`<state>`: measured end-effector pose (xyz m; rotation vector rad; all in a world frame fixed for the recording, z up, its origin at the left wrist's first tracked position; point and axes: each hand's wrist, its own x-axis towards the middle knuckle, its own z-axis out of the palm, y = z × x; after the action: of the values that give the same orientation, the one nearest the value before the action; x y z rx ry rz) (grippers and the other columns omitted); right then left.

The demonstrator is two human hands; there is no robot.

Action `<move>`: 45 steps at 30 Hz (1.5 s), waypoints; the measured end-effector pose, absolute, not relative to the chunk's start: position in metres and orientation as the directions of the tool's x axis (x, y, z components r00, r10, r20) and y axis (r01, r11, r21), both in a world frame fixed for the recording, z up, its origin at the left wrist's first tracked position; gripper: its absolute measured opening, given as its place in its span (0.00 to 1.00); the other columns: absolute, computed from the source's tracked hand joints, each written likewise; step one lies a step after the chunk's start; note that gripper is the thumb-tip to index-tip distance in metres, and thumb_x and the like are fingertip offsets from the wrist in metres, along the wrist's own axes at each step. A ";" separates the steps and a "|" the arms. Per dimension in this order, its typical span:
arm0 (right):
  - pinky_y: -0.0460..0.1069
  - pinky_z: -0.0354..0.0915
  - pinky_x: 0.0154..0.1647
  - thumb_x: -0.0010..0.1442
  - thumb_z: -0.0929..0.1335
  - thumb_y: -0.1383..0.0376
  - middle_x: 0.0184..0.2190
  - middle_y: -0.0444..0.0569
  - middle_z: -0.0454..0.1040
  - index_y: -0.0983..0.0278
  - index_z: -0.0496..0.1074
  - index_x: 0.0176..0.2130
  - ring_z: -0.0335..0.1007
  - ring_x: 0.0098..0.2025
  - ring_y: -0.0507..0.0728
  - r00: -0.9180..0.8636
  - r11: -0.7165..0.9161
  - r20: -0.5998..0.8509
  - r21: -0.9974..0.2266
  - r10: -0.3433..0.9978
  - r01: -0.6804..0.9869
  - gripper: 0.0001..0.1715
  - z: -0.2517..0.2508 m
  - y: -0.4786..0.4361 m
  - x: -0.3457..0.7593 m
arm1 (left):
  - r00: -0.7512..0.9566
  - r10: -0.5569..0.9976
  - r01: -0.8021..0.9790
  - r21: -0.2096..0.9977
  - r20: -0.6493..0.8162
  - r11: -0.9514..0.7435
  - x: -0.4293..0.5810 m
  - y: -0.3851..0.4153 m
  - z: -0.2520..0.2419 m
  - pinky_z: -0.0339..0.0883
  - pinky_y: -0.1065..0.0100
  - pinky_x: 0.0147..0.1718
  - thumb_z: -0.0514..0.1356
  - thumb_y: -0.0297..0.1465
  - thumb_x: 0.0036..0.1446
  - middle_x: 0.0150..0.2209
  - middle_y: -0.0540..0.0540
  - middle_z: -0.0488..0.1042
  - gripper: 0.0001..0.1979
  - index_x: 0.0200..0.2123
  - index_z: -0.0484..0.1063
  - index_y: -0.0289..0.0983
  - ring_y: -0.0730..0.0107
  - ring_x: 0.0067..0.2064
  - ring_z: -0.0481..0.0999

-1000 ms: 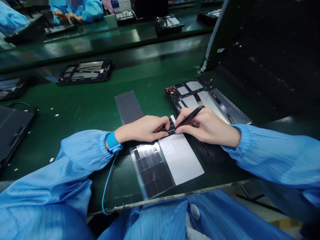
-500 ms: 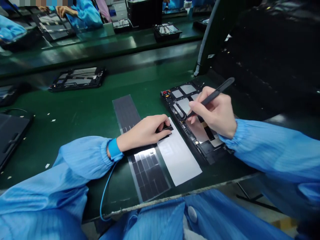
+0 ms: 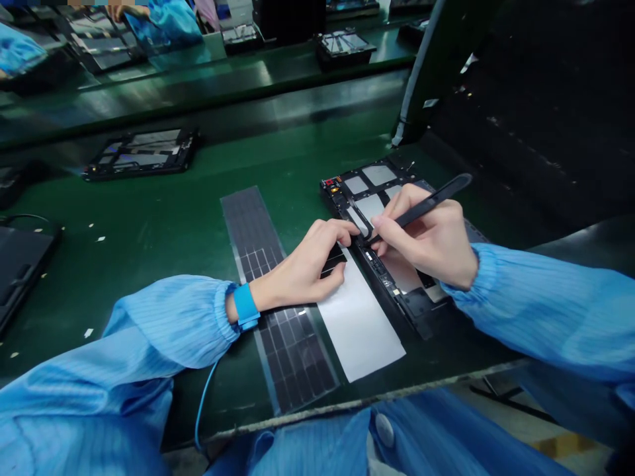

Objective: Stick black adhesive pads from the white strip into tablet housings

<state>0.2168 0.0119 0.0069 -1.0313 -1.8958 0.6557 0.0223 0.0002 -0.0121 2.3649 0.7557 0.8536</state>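
My left hand [image 3: 302, 268] pinches a small black adhesive strip [image 3: 333, 260] just next to the near edge of an opened tablet frame [image 3: 380, 175]. My right hand [image 3: 426, 241] grips black tweezers [image 3: 426, 205], their tips low at the tablet's edge, close to the strip. The tweezer tips are hidden among my fingers. Under my left wrist lies a liner sheet of black pads [image 3: 292, 357], and a white paper sheet [image 3: 357, 324] lies beside it, touching my left fingers' side.
A blue wrist strap [image 3: 245, 305] with a coiled cord runs off my left wrist. Further tablet frames [image 3: 141, 153] lie on the green mat. A dark tilted panel [image 3: 496, 112] stands at the right. The bench's front edge [image 3: 347, 406] runs below, and co-workers' blue sleeves show on the far bench.
My right hand has moved from the sheets onto the tablet with the tweezers. My left hand has carried the black strip forward to the tablet's edge.
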 end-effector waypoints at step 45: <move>0.47 0.63 0.30 0.53 0.68 0.63 0.26 0.44 0.71 0.65 0.70 0.28 0.68 0.30 0.52 -0.793 0.425 0.058 -0.867 0.606 0.262 0.07 0.014 -0.028 0.132 | 0.651 0.647 0.744 0.500 -0.396 -0.443 -0.051 0.007 0.041 0.58 0.70 0.34 0.61 0.31 0.44 0.26 0.50 0.65 0.07 0.26 0.68 0.33 0.67 0.35 0.68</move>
<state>0.1319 -0.0282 0.0136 -0.7426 -2.3216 1.3162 -0.0509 0.0070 0.0406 2.2122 1.0747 -0.1921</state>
